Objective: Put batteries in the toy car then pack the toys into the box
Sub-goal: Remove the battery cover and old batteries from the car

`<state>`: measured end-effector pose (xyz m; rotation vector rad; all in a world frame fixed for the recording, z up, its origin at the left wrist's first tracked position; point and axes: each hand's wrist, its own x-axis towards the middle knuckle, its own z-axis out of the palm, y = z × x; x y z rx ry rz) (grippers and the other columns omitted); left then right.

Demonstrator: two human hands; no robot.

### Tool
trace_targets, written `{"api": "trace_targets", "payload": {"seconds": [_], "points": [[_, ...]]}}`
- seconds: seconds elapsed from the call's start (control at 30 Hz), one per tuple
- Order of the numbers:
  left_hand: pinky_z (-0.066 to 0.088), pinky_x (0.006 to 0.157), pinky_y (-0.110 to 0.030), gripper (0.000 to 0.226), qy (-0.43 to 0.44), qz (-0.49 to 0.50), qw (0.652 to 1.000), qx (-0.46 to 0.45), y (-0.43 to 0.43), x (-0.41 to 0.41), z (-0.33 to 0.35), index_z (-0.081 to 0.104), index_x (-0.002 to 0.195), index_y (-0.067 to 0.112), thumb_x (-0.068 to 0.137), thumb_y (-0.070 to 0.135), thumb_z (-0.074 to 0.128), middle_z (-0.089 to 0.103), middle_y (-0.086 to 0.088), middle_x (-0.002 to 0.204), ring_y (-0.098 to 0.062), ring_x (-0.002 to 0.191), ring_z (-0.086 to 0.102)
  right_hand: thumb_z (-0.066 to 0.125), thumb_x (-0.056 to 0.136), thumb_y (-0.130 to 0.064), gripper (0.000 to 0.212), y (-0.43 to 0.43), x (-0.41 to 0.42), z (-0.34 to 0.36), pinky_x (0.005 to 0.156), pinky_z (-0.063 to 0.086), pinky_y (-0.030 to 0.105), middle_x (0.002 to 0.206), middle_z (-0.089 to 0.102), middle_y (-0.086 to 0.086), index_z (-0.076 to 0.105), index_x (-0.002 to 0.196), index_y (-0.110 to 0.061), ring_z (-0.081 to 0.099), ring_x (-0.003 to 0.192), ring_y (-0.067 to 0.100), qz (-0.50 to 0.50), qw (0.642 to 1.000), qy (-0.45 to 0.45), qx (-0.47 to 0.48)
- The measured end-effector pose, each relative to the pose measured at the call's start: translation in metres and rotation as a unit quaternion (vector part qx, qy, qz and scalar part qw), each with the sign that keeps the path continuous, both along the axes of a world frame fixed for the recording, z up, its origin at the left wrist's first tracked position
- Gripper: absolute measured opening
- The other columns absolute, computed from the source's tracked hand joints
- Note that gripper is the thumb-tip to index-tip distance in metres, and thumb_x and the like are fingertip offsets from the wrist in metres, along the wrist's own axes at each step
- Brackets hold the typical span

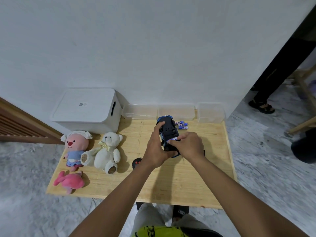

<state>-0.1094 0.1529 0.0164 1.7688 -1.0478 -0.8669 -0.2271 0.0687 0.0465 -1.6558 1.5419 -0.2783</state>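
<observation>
I judge I am early in the job, partway through the battery step. I hold the toy car (168, 130) belly-up above the middle of the worktop (188, 185), its black underside and open battery bay facing me. One battery (173, 138) sits at the near end of that bay, not yet fully seated as far as I can tell. Three spare batteries (183, 124) lie on the wood just beyond the toy car, on its right, so more loading is likely to come. I cannot see a cover for the bay.

None of the packing is done. The white box (87, 110) stands well to the left of the toy car and further back, with its top closed. The white teddy bear (107, 151), the pink-faced doll (77, 147) and the pink fish (70, 182) all lie out on the wood, left of the toy car. The remote control (136, 163) lies just left of the toy car and nearer me, partly hidden by my wrist.

My left hand (154, 149) wraps round the toy car from its left side, fingers curled over the far edge and thumb along the near one, keeping it steady. My right hand (189, 145) comes in from the right of the toy car, fingertips bunched and pinching the battery, pressing it down into the bay.
</observation>
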Motion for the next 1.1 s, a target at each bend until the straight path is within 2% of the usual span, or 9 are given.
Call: {"api": "trace_targets", "payload": {"seconds": [0.27,0.4,0.53,0.63,0.73,0.8,0.93,1.0,1.1], "points": [[0.053,0.087,-0.016,0.118,0.006,0.009,1.000,0.002,-0.003,0.003,0.006,0.025,0.150,0.037,0.061,0.004,0.094,0.053,0.009,0.139,0.012,0.117,0.053,0.083,0.076,-0.036,0.020,0.000,-0.004,0.006,0.073,0.047,0.030,0.094,0.071,-0.011,0.074,0.090,-0.026,0.066,0.095,0.013,-0.022,0.998,-0.052,-0.039],[0.054,0.086,-0.016,0.116,0.010,0.007,1.000,0.004,-0.003,0.006,0.009,0.024,0.151,0.036,0.064,0.002,0.092,0.051,0.009,0.141,0.018,0.112,0.052,0.080,0.081,-0.030,0.012,0.000,-0.006,0.002,0.080,0.046,0.030,0.094,0.071,-0.015,0.071,0.088,-0.028,0.063,0.102,0.010,-0.017,0.993,-0.102,-0.059],[0.054,0.089,-0.018,0.115,0.013,-0.003,1.000,0.007,-0.002,0.007,0.010,0.024,0.151,0.035,0.065,0.001,0.092,0.050,0.010,0.141,0.022,0.112,0.050,0.079,0.083,-0.026,0.017,-0.004,-0.007,0.001,0.079,0.042,0.017,0.093,0.072,-0.016,0.069,0.096,-0.031,0.064,0.101,0.004,0.019,0.986,-0.160,-0.043],[0.056,0.097,-0.029,0.115,0.022,-0.014,1.000,0.013,-0.001,0.005,0.011,0.023,0.151,0.037,0.066,0.004,0.093,0.049,0.009,0.143,0.013,0.117,0.053,0.075,0.088,-0.029,0.018,-0.007,-0.004,0.006,0.087,0.047,0.018,0.099,0.073,-0.015,0.074,0.106,-0.026,0.063,0.097,-0.005,0.071,0.981,-0.180,0.001],[0.057,0.094,-0.026,0.116,0.024,-0.029,0.999,0.013,-0.002,0.003,0.010,0.022,0.152,0.036,0.067,0.005,0.094,0.049,0.009,0.143,0.006,0.119,0.056,0.066,0.093,-0.030,0.009,-0.007,0.000,0.010,0.075,0.047,0.018,0.100,0.072,-0.013,0.071,0.100,-0.027,0.064,0.090,-0.009,0.068,0.982,-0.177,-0.018],[0.057,0.091,-0.022,0.115,0.029,-0.035,0.999,0.013,-0.003,0.003,0.010,0.022,0.151,0.039,0.067,0.007,0.094,0.049,0.009,0.143,0.003,0.123,0.053,0.056,0.096,-0.029,0.012,-0.011,0.000,0.017,0.069,0.050,0.024,0.089,0.073,-0.011,0.068,0.097,-0.028,0.066,0.080,-0.004,0.041,0.984,-0.173,-0.027],[0.058,0.094,-0.028,0.112,0.054,-0.052,0.997,0.026,-0.003,0.012,0.010,0.025,0.149,0.044,0.068,0.006,0.093,0.049,0.008,0.142,0.006,0.122,0.052,0.045,0.096,-0.035,0.030,-0.032,-0.014,0.022,0.075,0.052,0.037,0.086,0.071,-0.006,0.067,0.081,-0.021,0.065,0.084,0.020,0.064,0.994,-0.063,-0.056],[0.058,0.095,-0.030,0.113,0.066,-0.059,0.996,0.032,-0.003,0.016,0.009,0.025,0.150,0.045,0.068,0.006,0.093,0.049,0.008,0.143,0.000,0.123,0.055,0.049,0.099,-0.042,0.038,-0.039,-0.024,0.018,0.076,0.051,0.036,0.083,0.071,-0.004,0.069,0.076,-0.019,0.063,0.080,0.019,0.090,0.993,-0.063,-0.050],[0.058,0.089,-0.026,0.112,0.084,-0.068,0.993,0.041,-0.005,0.020,0.009,0.025,0.150,0.047,0.070,0.005,0.092,0.049,0.008,0.141,-0.015,0.121,0.061,0.053,0.099,-0.050,0.041,-0.043,-0.035,0.012,0.064,0.046,0.032,0.059,0.057,-0.005,0.070,0.073,-0.022,0.057,0.053,0.014,0.103,0.989,-0.100,-0.014]]}}
